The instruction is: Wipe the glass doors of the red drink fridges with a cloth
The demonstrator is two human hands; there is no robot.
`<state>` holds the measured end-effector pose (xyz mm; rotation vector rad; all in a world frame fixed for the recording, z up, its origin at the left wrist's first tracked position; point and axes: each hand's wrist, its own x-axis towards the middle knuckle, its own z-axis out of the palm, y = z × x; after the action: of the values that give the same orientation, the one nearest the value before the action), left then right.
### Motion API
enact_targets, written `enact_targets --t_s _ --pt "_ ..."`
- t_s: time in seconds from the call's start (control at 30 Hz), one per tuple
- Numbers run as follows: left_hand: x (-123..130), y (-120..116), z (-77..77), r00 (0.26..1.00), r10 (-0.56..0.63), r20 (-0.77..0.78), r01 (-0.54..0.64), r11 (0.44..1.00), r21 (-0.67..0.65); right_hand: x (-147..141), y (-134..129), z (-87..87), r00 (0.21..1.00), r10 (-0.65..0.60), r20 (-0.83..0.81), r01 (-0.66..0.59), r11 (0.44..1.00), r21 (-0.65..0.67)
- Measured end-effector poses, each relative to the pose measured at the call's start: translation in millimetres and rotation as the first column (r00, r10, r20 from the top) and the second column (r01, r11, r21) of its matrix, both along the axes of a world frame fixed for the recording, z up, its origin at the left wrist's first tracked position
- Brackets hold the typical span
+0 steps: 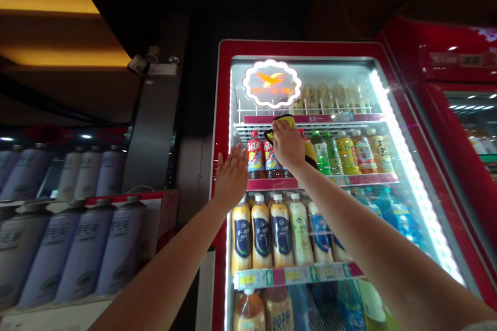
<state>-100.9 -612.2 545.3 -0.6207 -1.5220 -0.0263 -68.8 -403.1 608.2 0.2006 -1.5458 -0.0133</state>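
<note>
Both arms reach up to the glass door (267, 75) of a lit drinks fridge with a red frame (223, 129). My right hand (288, 144) presses a yellow cloth with black edging (309, 152) against the glass, a little below the glowing scalloped logo sign (272, 84). The cloth shows above the fingers and beside the wrist. My left hand (232, 175) lies flat at the door's left side, fingers stretched and nothing in it. Behind the glass, red-labelled bottles (255, 155) appear between the two hands.
Shelves inside the fridge hold several rows of bottles, with milk-tea-coloured ones (262, 232) lower down. At left stand large pale purple bottles (83, 253) on a display. Another red fridge (446, 88) adjoins on the right. A grey pillar (155, 129) rises behind.
</note>
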Motion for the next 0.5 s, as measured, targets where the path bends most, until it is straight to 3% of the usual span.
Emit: enact_targets --t_s 0.1,0.2,0.3,0.4,0.5 --pt "1.0 -3.0 -2.5 1.000 0.014 -0.004 -0.014 1.000 0.013 2.2 -16.6 -23.8 0.999 0.014 0.039 -0.021 0.977 0.211" --pt "1.6 -11.2 -5.0 1.000 0.027 0.002 -0.027 1.000 0.008 6.6 0.4 -44.7 0.998 0.005 0.058 -0.022 0.953 0.303" --pt "0.0 -20.2 -6.6 0.999 0.045 0.013 -0.045 0.999 0.001 3.8 13.2 -35.9 1.000 -0.011 0.002 0.011 0.990 0.139" --pt "-2.9 -24.3 -9.4 0.999 0.053 0.012 -0.053 0.999 0.012 -5.9 -5.3 -14.8 0.998 -0.021 -0.058 0.019 0.999 -0.030" --pt "-5.7 -24.7 -14.9 0.999 0.046 0.002 -0.047 0.999 0.025 -11.3 -35.1 -14.5 0.999 -0.002 -0.039 0.005 0.997 0.073"
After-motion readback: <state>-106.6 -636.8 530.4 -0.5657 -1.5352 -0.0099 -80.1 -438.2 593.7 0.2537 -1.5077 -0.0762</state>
